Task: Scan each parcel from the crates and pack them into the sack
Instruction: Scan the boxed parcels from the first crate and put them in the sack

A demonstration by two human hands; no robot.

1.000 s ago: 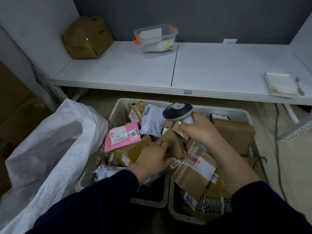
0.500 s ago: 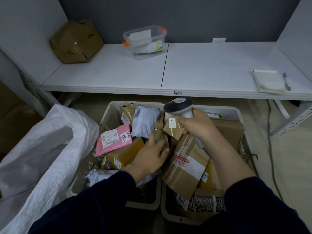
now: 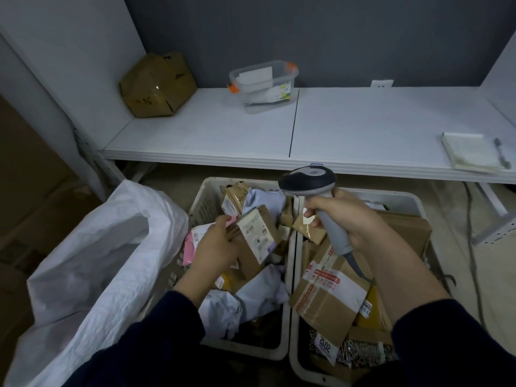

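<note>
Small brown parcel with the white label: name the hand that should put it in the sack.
Left. The left hand holds the small brown parcel, and the white sack lies on that side; the right hand grips the scanner.

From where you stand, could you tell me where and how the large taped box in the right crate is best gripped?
Probably by its two long side edges, coming from above on the near side. The taped box lies broad face up and tilted atop other parcels in the right crate, so those edges look exposed, while the scanner in the right hand covers its far end.
</note>
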